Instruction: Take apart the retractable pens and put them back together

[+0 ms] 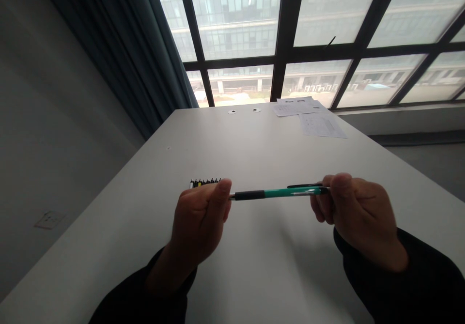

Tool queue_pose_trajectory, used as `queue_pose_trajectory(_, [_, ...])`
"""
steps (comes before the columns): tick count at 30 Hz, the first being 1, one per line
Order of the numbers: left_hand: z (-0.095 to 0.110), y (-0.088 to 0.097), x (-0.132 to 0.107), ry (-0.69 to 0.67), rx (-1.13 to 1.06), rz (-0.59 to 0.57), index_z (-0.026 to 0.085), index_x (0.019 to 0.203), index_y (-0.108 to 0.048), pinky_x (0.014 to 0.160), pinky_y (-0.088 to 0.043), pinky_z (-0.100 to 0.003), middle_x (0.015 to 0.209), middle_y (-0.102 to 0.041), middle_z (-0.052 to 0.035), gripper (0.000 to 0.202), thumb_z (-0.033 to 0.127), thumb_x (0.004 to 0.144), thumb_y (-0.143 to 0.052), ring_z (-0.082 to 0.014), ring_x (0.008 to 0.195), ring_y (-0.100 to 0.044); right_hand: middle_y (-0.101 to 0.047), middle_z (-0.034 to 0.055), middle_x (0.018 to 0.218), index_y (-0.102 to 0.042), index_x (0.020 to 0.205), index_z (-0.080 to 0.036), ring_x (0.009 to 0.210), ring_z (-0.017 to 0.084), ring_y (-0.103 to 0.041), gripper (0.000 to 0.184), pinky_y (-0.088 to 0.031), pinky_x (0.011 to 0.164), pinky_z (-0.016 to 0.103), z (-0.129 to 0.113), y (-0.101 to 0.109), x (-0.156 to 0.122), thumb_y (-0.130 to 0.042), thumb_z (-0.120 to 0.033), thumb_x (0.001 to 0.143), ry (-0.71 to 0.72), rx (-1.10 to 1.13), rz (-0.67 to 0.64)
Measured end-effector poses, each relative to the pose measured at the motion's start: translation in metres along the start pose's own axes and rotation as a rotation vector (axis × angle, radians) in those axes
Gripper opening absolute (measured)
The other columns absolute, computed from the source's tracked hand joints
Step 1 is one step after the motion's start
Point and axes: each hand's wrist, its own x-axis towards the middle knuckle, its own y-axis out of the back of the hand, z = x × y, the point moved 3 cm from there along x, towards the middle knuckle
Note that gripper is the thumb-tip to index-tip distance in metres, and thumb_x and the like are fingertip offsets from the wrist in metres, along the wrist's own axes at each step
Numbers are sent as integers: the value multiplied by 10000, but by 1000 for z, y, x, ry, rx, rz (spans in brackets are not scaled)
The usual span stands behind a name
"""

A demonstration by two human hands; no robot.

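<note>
Between the left grip (199,222) and the right grip (363,212), the green retractable pen (283,193) lies crosswise, barring a straight forward pass through the gap; the table (236,152) shows bare below and in front of it. Just beyond the left grip, a row of pens (199,184) blocks a low reach there, its right end hidden by the thumb. The middle of the table offers a wide open lane up to two small white discs (230,113) near the far edge. Paper sheets (321,124) cover the far right corner, lying flat. Past the table, the wall (72,120) and curtain (145,48) bound the left, the window (236,14) the far side.
</note>
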Motion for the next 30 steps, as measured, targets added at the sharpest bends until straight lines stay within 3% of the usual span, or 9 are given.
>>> queue_pose_trajectory(12, [0,-2,-1,15,-5,-7,178,484,-434,442,-329,-241,424,-434,34,602,384,1049,-401,-70,396,-432,-496,-8,436,-545,505,-204,390,124,-511,604,-336,395,291,2,1,-1,-443,-494,1025,2,-39,-22])
queue_pose_trajectory(30, [2,-2,1,11,50,-41,173,587,-535,505,-370,-217,512,-488,46,502,343,1042,-410,-66,472,-468,-458,-39,480,-439,579,-214,412,99,-475,504,-357,392,277,5,-6,2,-456,-418,1040,-91,153,13])
